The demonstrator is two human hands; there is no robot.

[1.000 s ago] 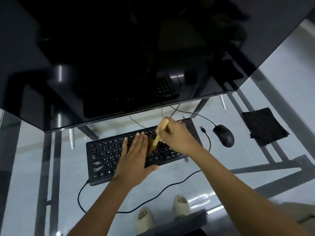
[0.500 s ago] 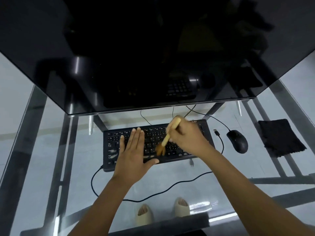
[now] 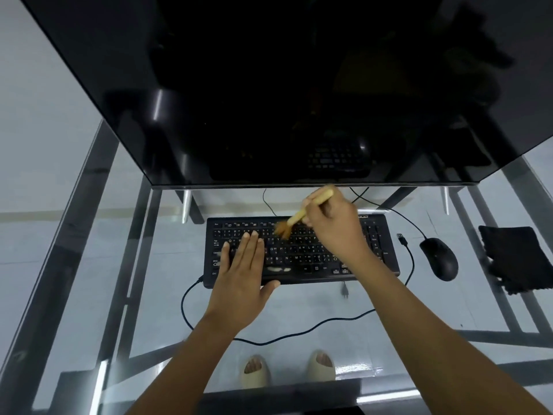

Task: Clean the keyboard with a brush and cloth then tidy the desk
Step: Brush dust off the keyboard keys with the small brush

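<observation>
A black keyboard [image 3: 302,256] lies on the glass desk [image 3: 143,295] below the monitor. My left hand [image 3: 244,274] rests flat on the keyboard's left half, fingers together and extended. My right hand [image 3: 335,226] grips a small wooden-handled brush [image 3: 294,220], whose brown bristles touch the upper middle rows of keys. A folded black cloth [image 3: 516,259] sits on the desk at the far right, untouched.
A large dark monitor [image 3: 284,85] overhangs the desk's back. A black mouse [image 3: 440,259] lies right of the keyboard, with a loose USB plug [image 3: 401,238] beside it. The keyboard cable [image 3: 284,336] loops along the front. Sandalled feet show through the glass.
The brush has moved from the keyboard's middle rows toward its upper rows. My left hand stays flat on the left half. The view has tilted.
</observation>
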